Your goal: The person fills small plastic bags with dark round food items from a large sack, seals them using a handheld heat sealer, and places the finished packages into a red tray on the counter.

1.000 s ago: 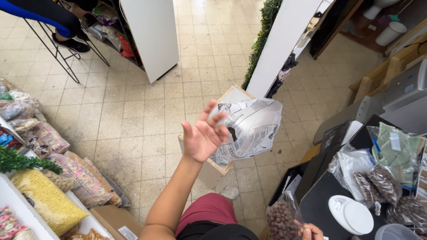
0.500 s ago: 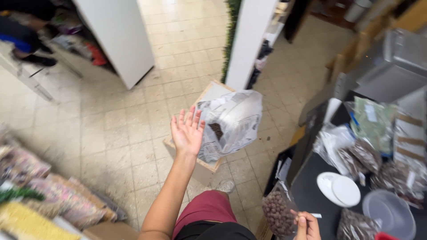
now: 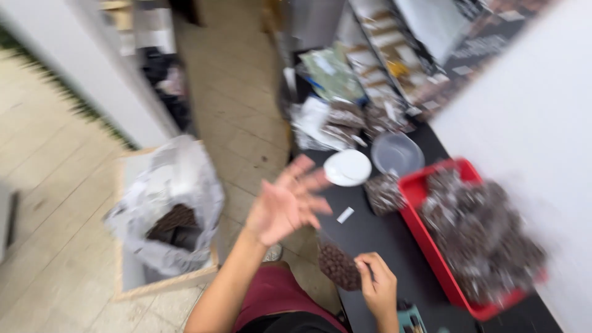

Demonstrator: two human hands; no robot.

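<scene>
Head view: left hand (image 3: 285,206) empty, fingers spread, beside the counter (image 3: 376,237); right hand (image 3: 376,287) clamped on a bag (image 3: 338,265) at its edge.

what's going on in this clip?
A person stands at a black counter bagging small dark brown pieces. The right hand pinches the top of a small clear bag of them at the counter's edge. The left hand is raised, open and empty, blurred in mid-air. A red tray on the counter holds a heap of filled bags, with a white lid and a clear tub beyond. On the floor, a lined box holds more of the brown pieces.
</scene>
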